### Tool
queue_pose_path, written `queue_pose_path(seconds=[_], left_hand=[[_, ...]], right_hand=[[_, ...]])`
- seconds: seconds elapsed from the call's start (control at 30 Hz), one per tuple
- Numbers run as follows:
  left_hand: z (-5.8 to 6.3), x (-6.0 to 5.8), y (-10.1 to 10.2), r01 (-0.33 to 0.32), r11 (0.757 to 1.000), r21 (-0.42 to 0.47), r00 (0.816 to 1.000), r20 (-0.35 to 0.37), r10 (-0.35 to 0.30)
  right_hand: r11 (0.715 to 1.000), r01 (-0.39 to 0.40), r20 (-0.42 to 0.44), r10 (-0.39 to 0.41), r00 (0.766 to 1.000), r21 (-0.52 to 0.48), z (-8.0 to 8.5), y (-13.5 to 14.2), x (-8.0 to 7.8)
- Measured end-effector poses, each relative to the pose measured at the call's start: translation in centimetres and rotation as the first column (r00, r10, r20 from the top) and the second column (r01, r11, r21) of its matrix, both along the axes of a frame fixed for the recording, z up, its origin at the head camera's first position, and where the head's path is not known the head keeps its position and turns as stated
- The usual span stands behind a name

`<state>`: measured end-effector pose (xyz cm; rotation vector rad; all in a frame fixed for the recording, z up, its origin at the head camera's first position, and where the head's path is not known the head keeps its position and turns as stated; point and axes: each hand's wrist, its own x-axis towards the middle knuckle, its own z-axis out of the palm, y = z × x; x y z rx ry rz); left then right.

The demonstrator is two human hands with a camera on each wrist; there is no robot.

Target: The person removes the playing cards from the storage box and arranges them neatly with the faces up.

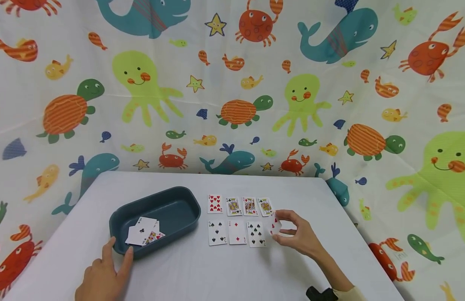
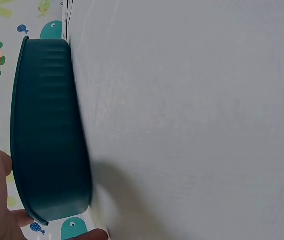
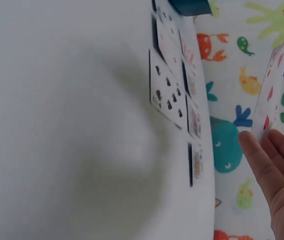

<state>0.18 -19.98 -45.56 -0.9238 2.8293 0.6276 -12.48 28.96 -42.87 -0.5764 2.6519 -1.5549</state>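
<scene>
My right hand (image 1: 298, 234) pinches a playing card (image 1: 275, 224) with red hearts between thumb and fingertips. The card is held tilted on edge, just right of the laid-out cards. My left hand (image 1: 104, 271) touches the near left corner of a dark teal plastic bin (image 1: 191, 209), its fingers spread at the rim. Inside the bin lies a loose pile of cards (image 1: 141, 228), a club card on top. On the table, a front row holds a spade card (image 1: 217, 232), a diamond card (image 1: 237, 232) and another spade card (image 1: 256, 234).
Behind them lie a heart card (image 1: 214, 203) and three face cards, the last (image 1: 264, 206) slightly turned. All sit face up on a white-covered table (image 1: 202, 280). A curtain (image 1: 217, 138) printed with sea animals hangs behind the table's back edge.
</scene>
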Motion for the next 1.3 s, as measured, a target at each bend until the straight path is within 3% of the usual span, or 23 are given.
queue_pose_path(seconds=[0.27,0.57,0.87,1.1,1.3], left_hand=[[0.2,0.1,0.2,0.006,1.000,-0.015,1.000,-0.009,-0.006],[0.2,0.0,0.1,0.002,1.000,-0.003,1.000,-0.002,-0.002],[0.2,0.1,0.3,-0.007,1.000,-0.005,1.000,0.013,0.007],[0.3,0.0,0.5,-0.016,1.000,-0.009,1.000,0.009,0.016],[0.3,0.1,0.4,-0.014,1.000,-0.004,1.000,0.011,0.014]], right_hand=[[0.987,-0.069,0.033,0.065,0.997,0.143,-0.5,1.4,-1.1],[0.933,-0.211,0.008,0.218,0.976,0.292,-0.8,2.0,-2.5],[0.826,-0.315,0.003,0.355,0.935,0.468,-1.2,2.0,-3.9],[0.722,-0.326,0.045,0.380,0.924,0.610,-1.1,1.8,-4.6],[0.669,-0.337,0.082,0.383,0.920,0.662,-1.2,1.6,-5.0]])
